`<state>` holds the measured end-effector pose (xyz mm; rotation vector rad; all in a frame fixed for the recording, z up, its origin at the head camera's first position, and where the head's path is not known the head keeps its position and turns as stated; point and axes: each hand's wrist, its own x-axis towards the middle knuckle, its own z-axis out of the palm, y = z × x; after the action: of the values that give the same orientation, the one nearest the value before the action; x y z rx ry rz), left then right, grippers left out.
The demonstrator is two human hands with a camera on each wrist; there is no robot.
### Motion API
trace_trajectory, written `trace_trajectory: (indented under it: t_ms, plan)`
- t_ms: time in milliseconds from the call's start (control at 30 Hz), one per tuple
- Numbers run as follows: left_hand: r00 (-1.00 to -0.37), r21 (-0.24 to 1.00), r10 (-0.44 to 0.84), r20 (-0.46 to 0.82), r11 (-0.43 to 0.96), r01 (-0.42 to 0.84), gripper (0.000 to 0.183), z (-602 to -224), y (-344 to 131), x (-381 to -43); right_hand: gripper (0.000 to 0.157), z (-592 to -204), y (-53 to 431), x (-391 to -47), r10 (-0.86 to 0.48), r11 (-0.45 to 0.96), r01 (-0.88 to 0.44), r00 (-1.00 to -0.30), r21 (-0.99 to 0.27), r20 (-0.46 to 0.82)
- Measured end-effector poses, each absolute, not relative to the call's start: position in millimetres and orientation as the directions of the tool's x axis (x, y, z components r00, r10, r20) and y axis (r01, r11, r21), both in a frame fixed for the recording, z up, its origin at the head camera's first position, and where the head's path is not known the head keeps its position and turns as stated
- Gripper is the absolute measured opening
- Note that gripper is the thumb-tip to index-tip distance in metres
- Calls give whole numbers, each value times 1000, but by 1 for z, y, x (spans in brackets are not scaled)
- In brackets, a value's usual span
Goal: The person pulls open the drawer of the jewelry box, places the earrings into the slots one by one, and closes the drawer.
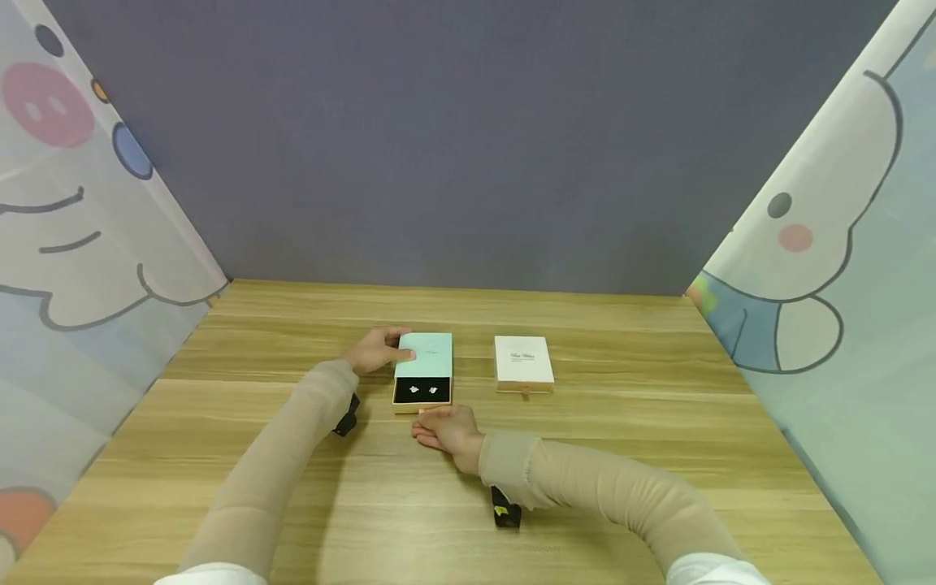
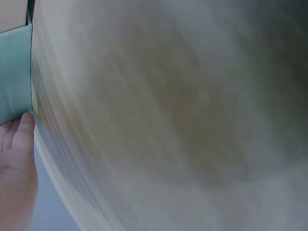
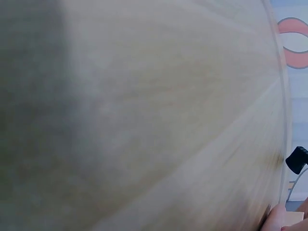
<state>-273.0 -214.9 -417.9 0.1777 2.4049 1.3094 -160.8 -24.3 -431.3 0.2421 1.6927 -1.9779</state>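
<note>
A mint-green jewellery box lies on the table with its tray drawn partly out at the near end. On the black lining of the tray sit two small shiny pieces that look like earrings. My left hand grips the mint sleeve from its left side, thumb on the top and fingers along the far edge; the left wrist view shows fingers at a sleeve corner. My right hand is at the tray's front edge, thumb uppermost. Whether it pinches anything is hidden. The right wrist view catches only fingertips.
A white box with dark lettering and a small tab lies to the right of the mint box. The wooden table meets a dark grey panel behind, and cartoon-printed sheets stand at both sides.
</note>
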Motion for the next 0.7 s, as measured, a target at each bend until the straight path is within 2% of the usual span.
trace_trajectory:
  t_ms: [700]
  plan:
    - [-914,837,310,-262,545,-55,67,-422,-217,-277,18,-431,-27,-175,-267,-64,504,-840,-862,-472]
